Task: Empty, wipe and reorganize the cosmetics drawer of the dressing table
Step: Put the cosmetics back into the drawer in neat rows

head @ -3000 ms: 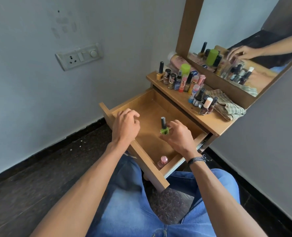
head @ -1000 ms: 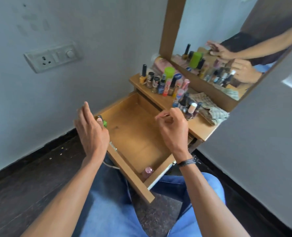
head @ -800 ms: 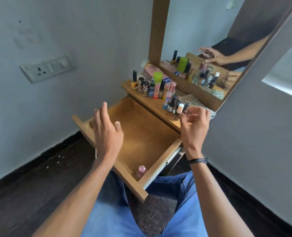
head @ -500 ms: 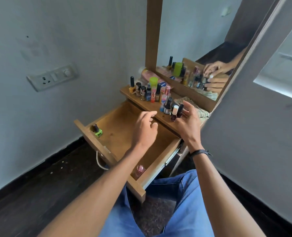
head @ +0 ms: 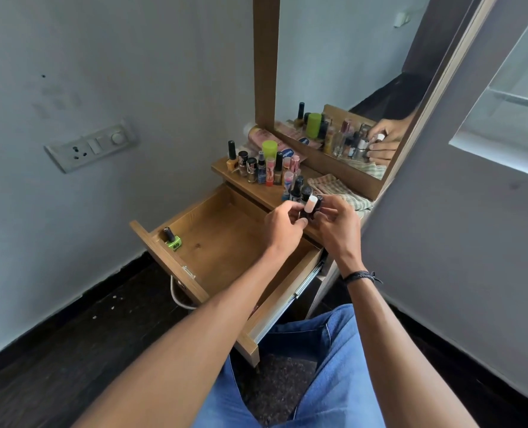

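Note:
The wooden drawer (head: 234, 242) is pulled out, nearly bare inside. A green nail polish bottle (head: 172, 240) stands in its front left corner. The pink bottle seen earlier is hidden behind my left forearm. Over the dressing table top (head: 256, 193), my left hand (head: 282, 228) and my right hand (head: 338, 225) close from both sides on two small nail polish bottles (head: 310, 208), one white-capped and one black-capped. Several more cosmetics bottles (head: 265, 166) stand in a row along the table top.
A folded checked cloth (head: 336, 193) lies on the table top at the right, under the mirror (head: 349, 88). A wall socket plate (head: 91, 146) is at the left. A white cable (head: 177, 296) hangs below the drawer. My knees in jeans are just below the drawer front.
The green bottle went from my right hand into the drawer's front left corner. Both hands then moved up to the table top and closed on two small bottles.

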